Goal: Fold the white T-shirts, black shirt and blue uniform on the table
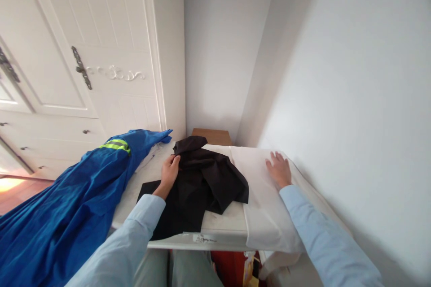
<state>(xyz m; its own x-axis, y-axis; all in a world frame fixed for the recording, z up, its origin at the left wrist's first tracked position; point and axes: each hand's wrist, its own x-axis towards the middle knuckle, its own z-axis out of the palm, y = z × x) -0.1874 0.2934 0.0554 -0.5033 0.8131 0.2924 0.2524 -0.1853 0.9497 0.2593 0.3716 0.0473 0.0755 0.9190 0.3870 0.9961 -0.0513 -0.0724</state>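
Observation:
A crumpled black garment (215,175) lies on the white tabletop (224,223), and part of it drapes over the front edge. My left hand (170,171) is closed on the garment's upper left part, near a raised fold that looks like a collar. To the right, a white cloth (259,206) is spread over the table and hangs past the front edge. My right hand (279,170) lies flat on that cloth with its fingers spread, holding nothing.
Blue clothing (84,188) with a yellow-green reflective band hangs along the table's left side. Behind it stands a white wardrobe (117,45). A brown box (213,135) is behind the table, and a plain wall (353,76) runs along the right.

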